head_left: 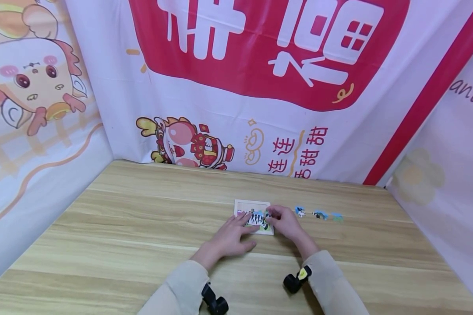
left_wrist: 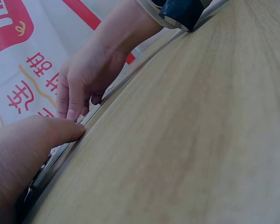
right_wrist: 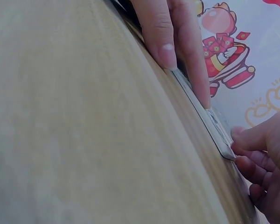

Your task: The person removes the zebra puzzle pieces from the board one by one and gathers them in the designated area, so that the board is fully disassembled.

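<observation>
A small flat puzzle board [head_left: 254, 203] with a pale frame and a zebra picture lies on the table. My left hand [head_left: 231, 236] rests over its left part, fingers fairly straight, fingertips touching the picture and thumb spread toward me. At the board's right side my right hand [head_left: 284, 222] has thumb and fingers curled together, pinching what looks like a small puzzle piece, mostly hidden by the fingertips. In the right wrist view, the right hand [right_wrist: 266, 163] is at the corner of the board [right_wrist: 206, 122], with the left hand [right_wrist: 170, 32] beyond.
To the right of the board lie loose puzzle pieces: a blue one with black and white [head_left: 300, 211], a dark and blue one [head_left: 320, 215], and a green and blue one [head_left: 337, 217]. The wooden table [head_left: 142, 218] meets a printed cloth backdrop [head_left: 228, 109] behind.
</observation>
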Available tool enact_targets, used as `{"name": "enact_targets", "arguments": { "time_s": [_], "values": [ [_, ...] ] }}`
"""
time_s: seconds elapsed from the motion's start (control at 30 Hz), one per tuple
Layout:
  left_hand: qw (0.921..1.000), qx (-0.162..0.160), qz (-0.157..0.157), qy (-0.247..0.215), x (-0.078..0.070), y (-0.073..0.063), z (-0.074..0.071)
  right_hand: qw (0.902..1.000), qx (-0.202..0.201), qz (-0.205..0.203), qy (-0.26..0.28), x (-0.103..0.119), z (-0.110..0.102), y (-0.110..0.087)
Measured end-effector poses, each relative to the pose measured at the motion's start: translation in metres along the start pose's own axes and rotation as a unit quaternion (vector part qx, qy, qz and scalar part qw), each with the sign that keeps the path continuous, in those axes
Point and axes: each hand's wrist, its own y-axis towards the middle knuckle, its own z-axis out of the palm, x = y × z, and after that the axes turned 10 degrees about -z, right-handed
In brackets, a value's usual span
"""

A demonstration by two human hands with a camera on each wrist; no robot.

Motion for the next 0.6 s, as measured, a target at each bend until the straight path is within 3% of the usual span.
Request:
{"name": "enact_targets", "arguments": {
  "time_s": [0.3,0.6],
  "values": [
    [1.0,0.0,0.002,-0.002,-0.001,-0.002,-0.002,0.9973,0.005,0.043,0.059,-0.005,-0.013,0.001],
    [1.0,0.001,0.0,0.001,-0.002,-0.002,-0.002,0.9953,-0.003,0.041,0.088,-0.012,-0.043,-0.008]
  ]
}}
